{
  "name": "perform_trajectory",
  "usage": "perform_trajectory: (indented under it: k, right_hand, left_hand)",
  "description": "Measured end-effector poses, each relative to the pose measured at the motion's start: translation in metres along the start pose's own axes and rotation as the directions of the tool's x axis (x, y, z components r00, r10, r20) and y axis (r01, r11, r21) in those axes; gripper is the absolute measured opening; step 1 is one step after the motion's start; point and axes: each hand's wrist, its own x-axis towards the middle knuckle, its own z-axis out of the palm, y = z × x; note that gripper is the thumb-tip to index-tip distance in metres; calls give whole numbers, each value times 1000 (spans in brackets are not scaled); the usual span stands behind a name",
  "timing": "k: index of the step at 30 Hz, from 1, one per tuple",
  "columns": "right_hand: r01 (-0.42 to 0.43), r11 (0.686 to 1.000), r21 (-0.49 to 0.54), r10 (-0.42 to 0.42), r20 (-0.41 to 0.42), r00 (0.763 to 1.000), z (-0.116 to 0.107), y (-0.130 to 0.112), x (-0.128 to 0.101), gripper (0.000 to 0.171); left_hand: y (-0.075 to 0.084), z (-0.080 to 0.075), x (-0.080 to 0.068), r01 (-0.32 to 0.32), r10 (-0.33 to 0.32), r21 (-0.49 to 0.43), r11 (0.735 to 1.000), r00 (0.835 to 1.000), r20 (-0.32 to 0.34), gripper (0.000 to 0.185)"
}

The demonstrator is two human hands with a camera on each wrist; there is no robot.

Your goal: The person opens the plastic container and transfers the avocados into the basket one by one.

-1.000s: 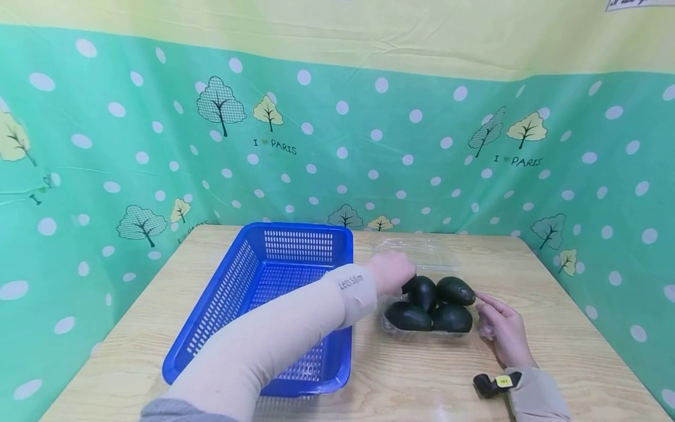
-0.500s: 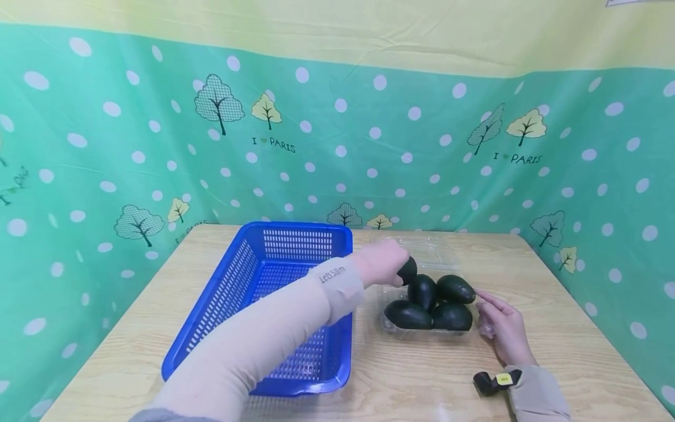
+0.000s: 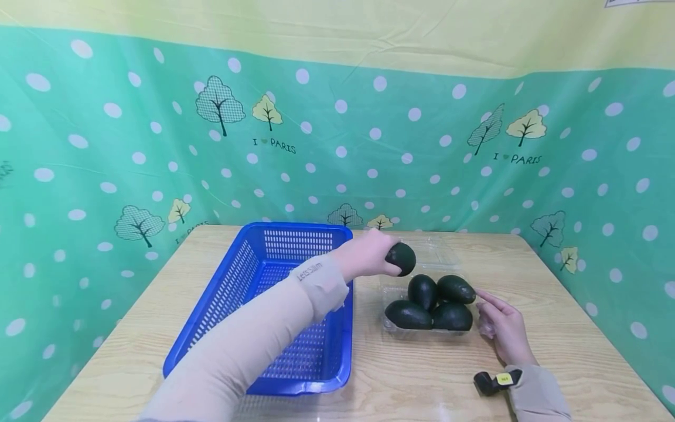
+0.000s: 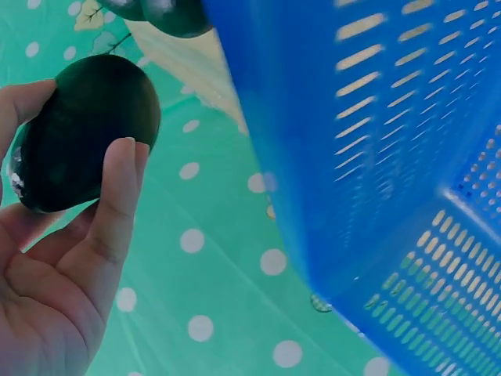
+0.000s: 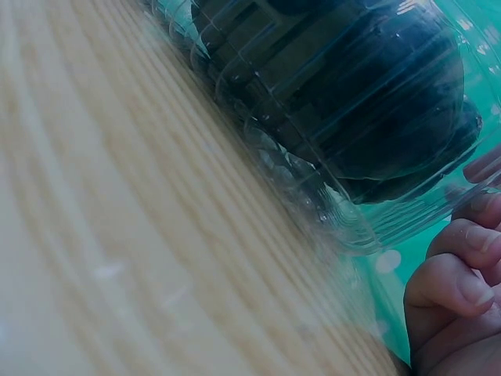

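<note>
My left hand (image 3: 369, 255) grips a dark green avocado (image 3: 401, 259), raised above the table between the blue basket and the clear plastic container (image 3: 401, 334). In the left wrist view the fingers and thumb wrap round this avocado (image 4: 90, 133). Several more dark avocados (image 3: 452, 316) sit in the container, with a gap at its back left. My right hand (image 3: 506, 331) rests at the container's right side, its index finger stretched to the rim beside an avocado. The right wrist view shows its other fingers (image 5: 458, 282) loosely bent close to the clear wall (image 5: 368, 227).
A blue perforated basket (image 3: 345, 351) stands on the left of the wooden table (image 3: 401, 387), partly covered by my left sleeve. Behind the container lies a clear plastic lid (image 3: 437, 252). A black strap piece (image 3: 485, 384) is by my right wrist. A dotted green curtain (image 3: 343, 176) hangs behind.
My left hand has lifted an avocado out of the container's back left and moved it up and slightly left. My right hand has stayed at the container's side.
</note>
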Motion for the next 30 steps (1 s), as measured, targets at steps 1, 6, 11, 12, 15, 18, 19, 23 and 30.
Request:
perform_trajectory:
  k: [1,6,11,12,15,18,19,23,30]
  right_hand:
    - [0,1000,0,0,0,1000,0,0,0,38]
    - [-2,1000,3,2,3,1000,0,0,0,39]
    - [-3,1000,-1,3,3,1000,1,0,0,41]
    - [-3,1000,-3,3,3,1000,0,0,0,40]
    - [-5,1000,-7,5,2,1000,1,0,0,40]
    - [-6,1000,-11,6,0,1000,1,0,0,40]
    - [-7,1000,-12,7,-2,1000,1,0,0,40]
    - [-13,1000,-15,13,-6,1000,0,-1,-1,39]
    - [-17,1000,-23,17,-6,1000,0,-1,-2,37]
  left_hand:
    - [-2,1,-1,0,0,-20,1000,1000,-11,31]
    - [-11,4,-5,-16,6,-104,994,995,-96,41]
    - [-18,5,-11,14,-50,-231,973,987,-150,53]
    - [-19,5,-12,25,-68,-272,962,986,-150,55]
    - [-23,6,-15,50,-115,-400,915,983,-142,56]
    - [-28,6,-17,66,-149,-502,862,981,-127,58]
    - [-29,6,-18,72,-159,-524,849,980,-123,59]
    - [-34,5,-20,94,-190,-590,802,976,-104,64]
    - [-44,7,-23,103,-237,-723,683,968,-86,62]
